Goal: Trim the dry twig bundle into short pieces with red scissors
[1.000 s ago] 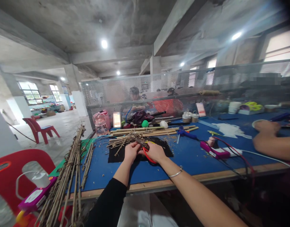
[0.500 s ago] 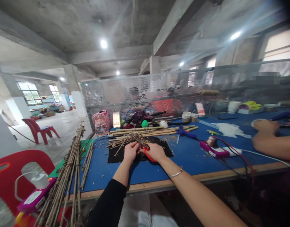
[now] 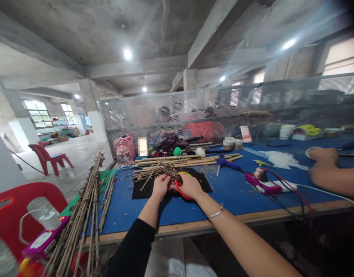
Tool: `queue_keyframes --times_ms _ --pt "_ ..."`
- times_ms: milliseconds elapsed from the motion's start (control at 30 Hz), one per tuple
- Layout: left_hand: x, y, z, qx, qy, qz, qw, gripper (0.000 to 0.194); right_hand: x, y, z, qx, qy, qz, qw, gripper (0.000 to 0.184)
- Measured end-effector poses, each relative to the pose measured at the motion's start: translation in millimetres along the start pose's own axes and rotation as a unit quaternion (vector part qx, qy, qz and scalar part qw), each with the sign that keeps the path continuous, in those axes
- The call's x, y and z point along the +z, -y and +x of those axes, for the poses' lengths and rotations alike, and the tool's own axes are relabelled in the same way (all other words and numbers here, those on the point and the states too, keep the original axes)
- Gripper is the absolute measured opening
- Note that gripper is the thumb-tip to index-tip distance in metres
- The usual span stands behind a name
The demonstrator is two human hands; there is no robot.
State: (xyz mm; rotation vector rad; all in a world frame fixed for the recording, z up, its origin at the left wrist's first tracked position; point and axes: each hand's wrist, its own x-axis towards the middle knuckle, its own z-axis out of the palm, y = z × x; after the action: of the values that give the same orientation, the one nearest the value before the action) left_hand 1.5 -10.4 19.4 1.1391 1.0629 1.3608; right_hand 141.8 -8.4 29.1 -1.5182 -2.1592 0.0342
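My right hand (image 3: 190,186) is closed round the red-and-yellow handles of a pair of scissors (image 3: 181,189), whose dark blades point up and left. Close beside it, my left hand (image 3: 161,186) is in a pinch near the blades; what lies between its fingertips is too small to make out. Just beyond both hands, a pile of short dry twigs (image 3: 148,174) lies across a black cloth (image 3: 139,192) on the blue table (image 3: 121,215).
Long sticks in a bundle (image 3: 86,204) lean over the table's left edge, near a red chair (image 3: 23,196). Pale rods (image 3: 211,159) lie behind the twigs. To the right are a blue glue gun (image 3: 229,163), a purple power strip (image 3: 262,184) with cables, and a co-worker's arm (image 3: 335,173).
The scissors have turned slightly in my right hand, and their blades and yellow handle part show more clearly. Both hands stay in nearly the same place.
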Motion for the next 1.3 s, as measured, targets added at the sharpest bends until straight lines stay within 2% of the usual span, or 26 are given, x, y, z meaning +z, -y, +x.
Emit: queue_keyframes --times_ms 167,600,767,900,1067,1300 --pt "0.7 -0.7 -1.3 -0.001 0.006 0.005 1.0 0.02 -1.8 2.0 0.0 -0.001 -0.02 -0.03 0.999 0.055" --pt "-1.8 1.9 1.9 0.018 0.001 -0.009 1.0 0.023 -1.7 1.2 -0.6 0.042 0.025 -0.008 0.999 0.053" --pt "-1.2 -0.1 1.3 0.001 0.006 -0.019 1.0 0.019 -3.1 0.1 -0.9 0.052 0.035 -0.02 0.998 0.054" --pt "-0.6 -1.0 1.1 -0.009 0.001 -0.02 1.0 0.017 -1.8 -0.5 -1.1 0.045 0.021 -0.033 0.998 0.058" --pt "-3.0 2.6 4.1 0.021 0.0 -0.035 0.999 0.024 -2.4 1.2 -1.4 0.026 0.012 -0.024 0.999 0.062" --pt "-4.3 4.8 5.6 0.033 -0.012 -0.016 0.999 0.023 -2.8 0.0 -2.0 -0.006 -0.005 -0.01 1.0 0.059"
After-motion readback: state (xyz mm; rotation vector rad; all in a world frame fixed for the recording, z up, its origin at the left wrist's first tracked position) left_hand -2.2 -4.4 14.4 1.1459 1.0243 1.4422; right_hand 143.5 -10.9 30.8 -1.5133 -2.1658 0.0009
